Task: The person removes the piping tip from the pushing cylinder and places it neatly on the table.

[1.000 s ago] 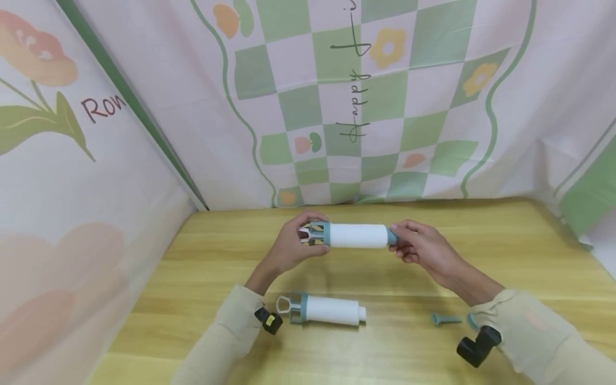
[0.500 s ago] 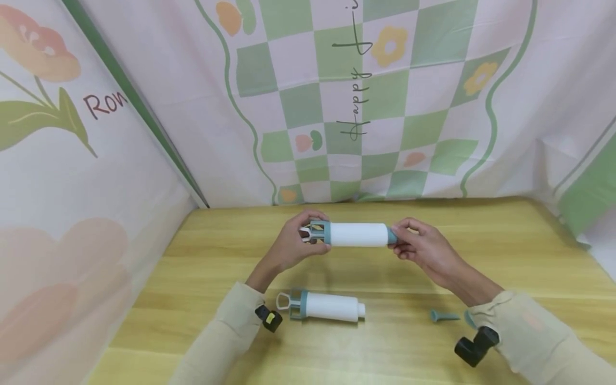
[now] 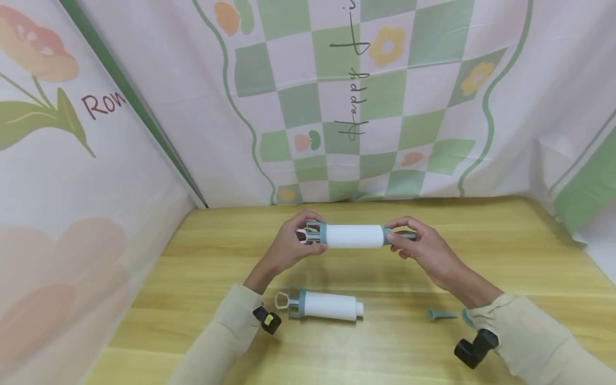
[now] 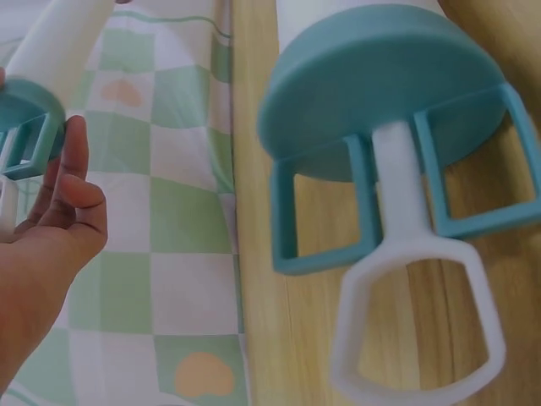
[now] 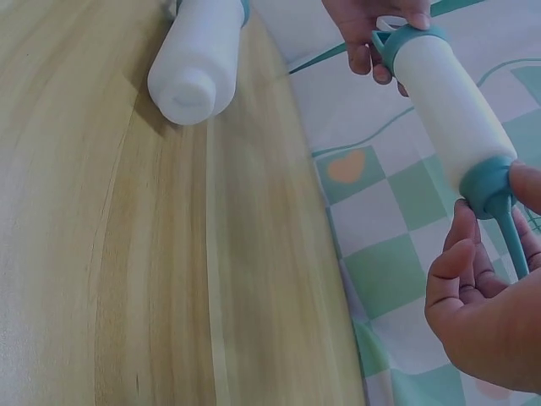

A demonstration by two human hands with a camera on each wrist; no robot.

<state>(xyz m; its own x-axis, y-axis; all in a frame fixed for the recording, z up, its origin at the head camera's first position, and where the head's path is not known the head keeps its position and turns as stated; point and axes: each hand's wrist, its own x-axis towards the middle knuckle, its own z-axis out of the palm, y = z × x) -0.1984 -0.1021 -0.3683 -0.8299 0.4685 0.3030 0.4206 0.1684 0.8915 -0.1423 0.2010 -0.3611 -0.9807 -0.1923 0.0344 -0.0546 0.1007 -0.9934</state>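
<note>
Both hands hold a white, fat-barrelled syringe point(image 3: 354, 236) level above the table. My left hand point(image 3: 287, 245) grips its teal collar and frame, thumb and fingers on opposite sides; a white plunger handle shows inside that hand. At the other end, my right hand point(image 3: 423, 249) pinches the teal nozzle cap point(image 5: 489, 184), whose thin spout point(image 5: 512, 241) runs back past the fingers. A second syringe point(image 3: 331, 306) lies on the table nearer the body, its plain white neck uncapped. The left wrist view shows its teal frame and white ring handle point(image 4: 423, 321) close up.
A loose teal nozzle point(image 3: 441, 314) lies on the wooden table point(image 3: 385, 347) at the right. Beside it, another teal piece point(image 3: 468, 317) is partly hidden by the right sleeve. A checked curtain point(image 3: 356, 133) hangs at the table's far edge.
My right fingers have shifted on the nozzle cap, so that the thin spout now shows beyond them. The left hand keeps its grip, and the syringe has moved slightly left.
</note>
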